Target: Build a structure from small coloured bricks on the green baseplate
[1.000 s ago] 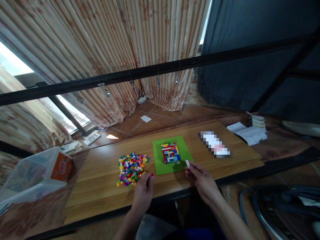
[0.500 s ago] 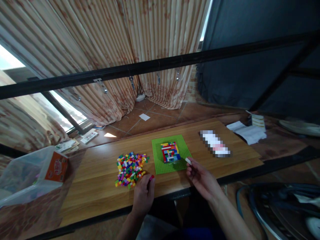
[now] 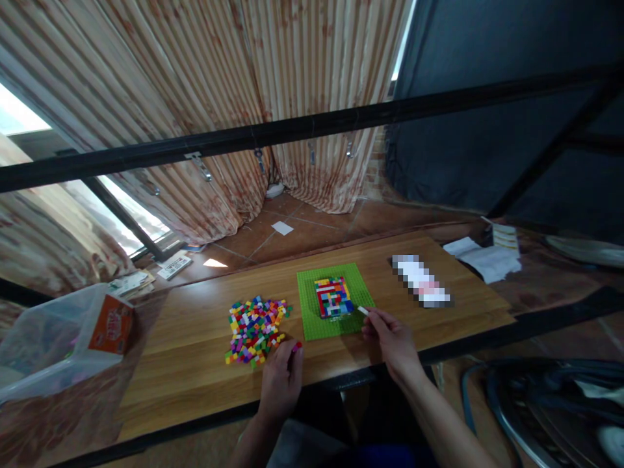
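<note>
Between the thumb and finger of my right hand (image 3: 392, 341) is a white brick (image 3: 363, 311), held over the right edge of the green baseplate (image 3: 312, 328). On that plate sits a block of many-coloured bricks (image 3: 334, 298), built up in layers. My left hand (image 3: 283, 377) is closed at the near right side of a loose pile of small bricks (image 3: 256, 328). A pink brick (image 3: 297, 347) pokes out at its fingertips. The white brick is apart from the built block.
The wooden table (image 3: 195, 370) carries everything. A blurred-out flat object (image 3: 422, 281) lies on its right, with papers (image 3: 482, 259) beyond. A clear plastic bin (image 3: 58, 344) with an orange label stands at the left. A black bar (image 3: 312, 123) crosses above the far side.
My right hand has turned and shifted slightly left, bringing the white brick a little closer to the built block. My left hand stays in place with the pink brick.
</note>
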`<control>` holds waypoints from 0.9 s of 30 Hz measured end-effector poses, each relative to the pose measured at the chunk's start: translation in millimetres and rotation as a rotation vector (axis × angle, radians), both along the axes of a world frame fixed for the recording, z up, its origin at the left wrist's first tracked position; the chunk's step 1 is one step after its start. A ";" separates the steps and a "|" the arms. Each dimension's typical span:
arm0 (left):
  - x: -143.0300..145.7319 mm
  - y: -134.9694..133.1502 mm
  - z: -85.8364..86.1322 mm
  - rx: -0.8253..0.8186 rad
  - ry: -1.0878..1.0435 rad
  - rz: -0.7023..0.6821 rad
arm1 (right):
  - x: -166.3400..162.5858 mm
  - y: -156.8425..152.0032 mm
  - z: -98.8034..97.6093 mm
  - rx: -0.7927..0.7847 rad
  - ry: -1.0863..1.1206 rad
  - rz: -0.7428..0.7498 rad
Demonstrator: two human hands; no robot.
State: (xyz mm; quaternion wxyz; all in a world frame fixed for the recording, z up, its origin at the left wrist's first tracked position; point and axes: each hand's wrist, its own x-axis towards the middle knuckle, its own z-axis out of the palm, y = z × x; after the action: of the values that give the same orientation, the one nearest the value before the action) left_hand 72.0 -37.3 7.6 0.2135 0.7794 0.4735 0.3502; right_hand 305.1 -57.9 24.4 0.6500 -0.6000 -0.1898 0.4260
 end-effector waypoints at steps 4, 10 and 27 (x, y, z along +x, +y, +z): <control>0.5 0.0 -0.3 0.011 -0.024 -0.006 | -2.3 7.1 2.7 -0.053 -0.454 0.059; 1.4 -0.7 3.6 -0.010 -0.026 -0.012 | -11.0 25.1 10.3 -0.161 -1.051 0.055; 1.6 -1.3 2.6 -0.004 -0.036 -0.029 | -26.3 23.3 -5.6 -0.203 -1.113 0.027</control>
State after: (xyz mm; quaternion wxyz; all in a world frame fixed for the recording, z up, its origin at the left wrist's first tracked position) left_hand 73.5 -38.7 10.2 0.2288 0.7794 0.4587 0.3603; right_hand 278.7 -34.7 18.8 0.3852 -0.7913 -0.4697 0.0696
